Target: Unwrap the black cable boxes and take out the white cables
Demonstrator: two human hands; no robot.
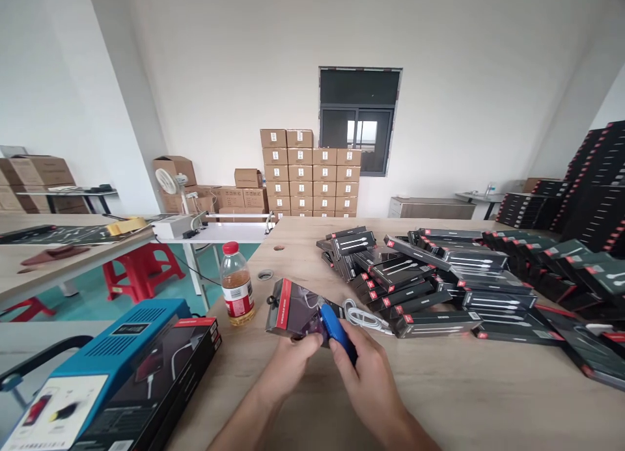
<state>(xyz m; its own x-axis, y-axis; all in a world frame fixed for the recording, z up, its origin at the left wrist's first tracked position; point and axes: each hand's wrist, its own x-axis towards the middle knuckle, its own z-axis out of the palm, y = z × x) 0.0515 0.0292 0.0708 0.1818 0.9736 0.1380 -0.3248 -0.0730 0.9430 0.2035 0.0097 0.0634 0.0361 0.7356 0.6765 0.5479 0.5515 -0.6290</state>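
My left hand [299, 356] is closed on the near edge of a dark cable box [301, 308] with a red stripe and a picture of a white cable. The box is tilted above the wooden table, in front of me. In my right hand [366, 366] is a blue oblong hand tool [338, 332], its end against the box's right side. Its exact kind cannot be made out. Just beyond my right hand lies a coiled white cable [362, 315]. A heap of small black cable boxes [398, 272] spreads out to the right.
A bottle with a red cap [237, 285] stands left of the box. At the lower left are a blue machine [114, 347] and more dark boxes [180, 366]. Black boxes are stacked high at the far right [593, 184]. Brown cartons [312, 172] stand behind the table [469, 392].
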